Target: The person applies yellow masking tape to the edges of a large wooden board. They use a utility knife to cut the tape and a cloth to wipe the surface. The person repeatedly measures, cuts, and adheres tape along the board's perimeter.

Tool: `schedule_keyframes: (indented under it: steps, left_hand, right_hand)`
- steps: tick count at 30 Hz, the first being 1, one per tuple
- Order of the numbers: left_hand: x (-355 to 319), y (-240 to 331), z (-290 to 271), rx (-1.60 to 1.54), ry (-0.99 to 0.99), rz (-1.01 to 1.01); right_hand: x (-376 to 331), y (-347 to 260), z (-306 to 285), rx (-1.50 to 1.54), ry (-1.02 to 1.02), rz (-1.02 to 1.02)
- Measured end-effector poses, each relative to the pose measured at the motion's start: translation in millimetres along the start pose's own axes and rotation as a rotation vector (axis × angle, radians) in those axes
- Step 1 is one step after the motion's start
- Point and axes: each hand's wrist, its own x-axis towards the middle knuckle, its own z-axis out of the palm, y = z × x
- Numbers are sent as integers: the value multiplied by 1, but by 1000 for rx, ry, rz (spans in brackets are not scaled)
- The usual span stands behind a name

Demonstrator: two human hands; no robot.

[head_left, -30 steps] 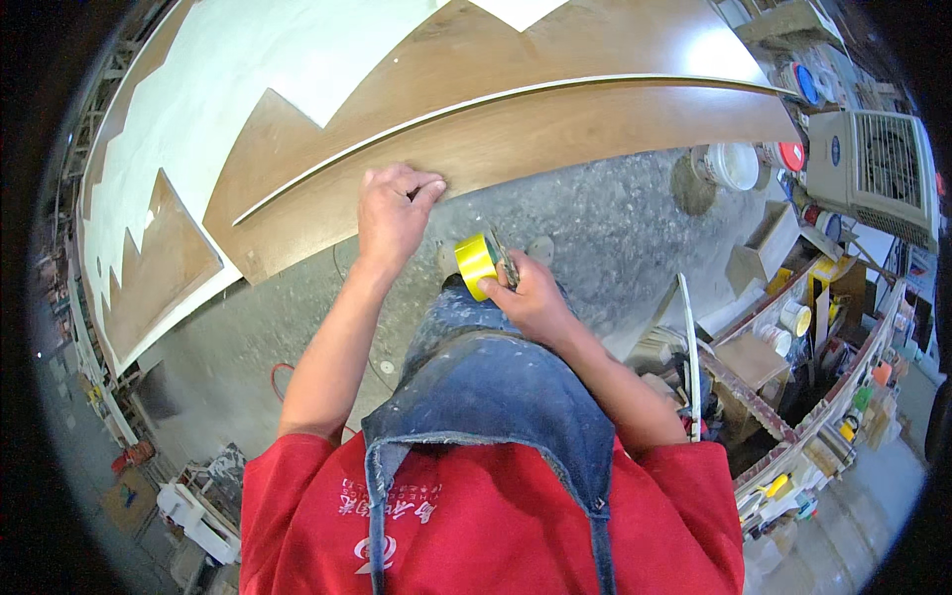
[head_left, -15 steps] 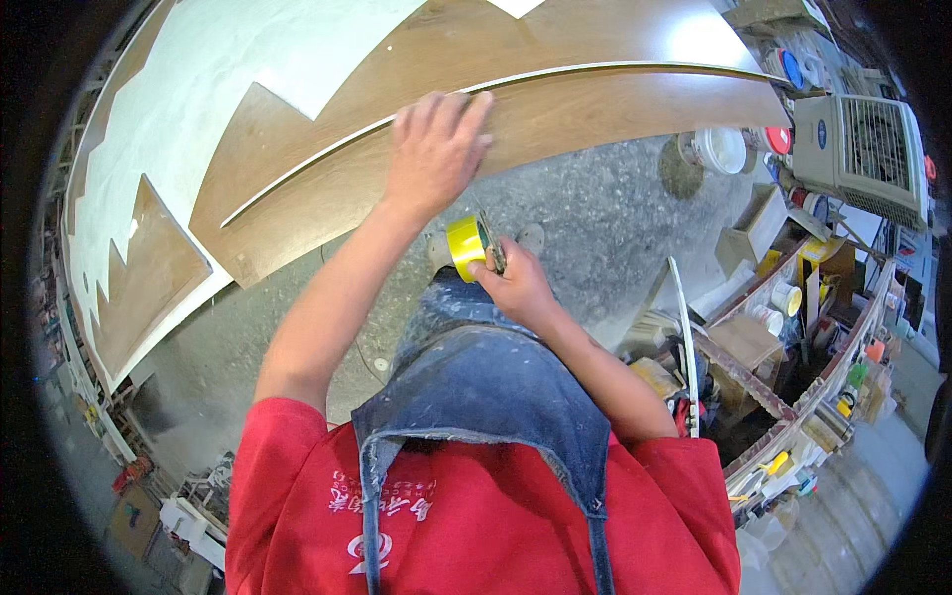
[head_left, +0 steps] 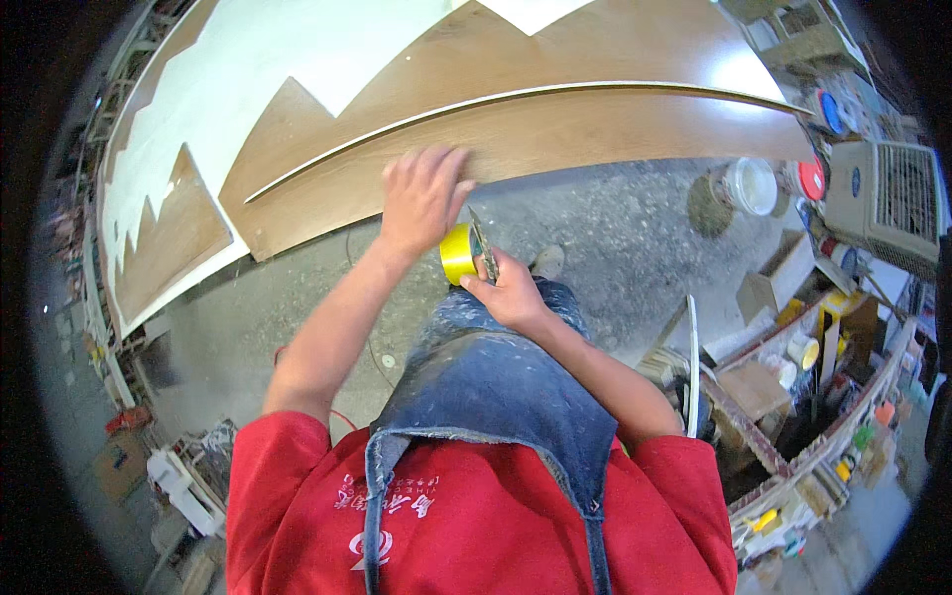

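My left hand lies at the near edge of a brown wood-grain panel, palm down with fingers stretched out and nothing in them. Beyond its fingertips a long thin strip with a pale edge runs lengthwise on the panel. Close by, over the floor, my right hand is closed round a roll of bright yellow tape. The same hand also holds a thin, pointed metal tool beside the roll; its exact kind is hard to make out.
Brown jagged-edged shapes lie against a white surface at the far left. White buckets and a beige slatted unit stand on the right. Nearer right, a cluttered bin holds boxes and tools. A cable crosses the grey floor.
My left hand has drawn back from the thin strip to the panel's near edge. The right hand keeps the tape roll and tool at about the same place. The whole view has shifted slightly.
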Motion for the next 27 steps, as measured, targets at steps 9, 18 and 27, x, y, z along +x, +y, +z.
schedule_keyframes:
  steps: [9, 18, 27]
  left_hand:
    - [-67, 50, 3, -1277, -85, -1433]
    - [-67, 56, 7, -1454, -15, -1506]
    - [-68, 64, 18, -1418, 93, -1484]
  right_hand:
    - [6, -7, -28, 11, -208, 69]
    - [25, -80, -99, -828, -262, -230]
    - [63, -131, -98, -1257, -474, -398]
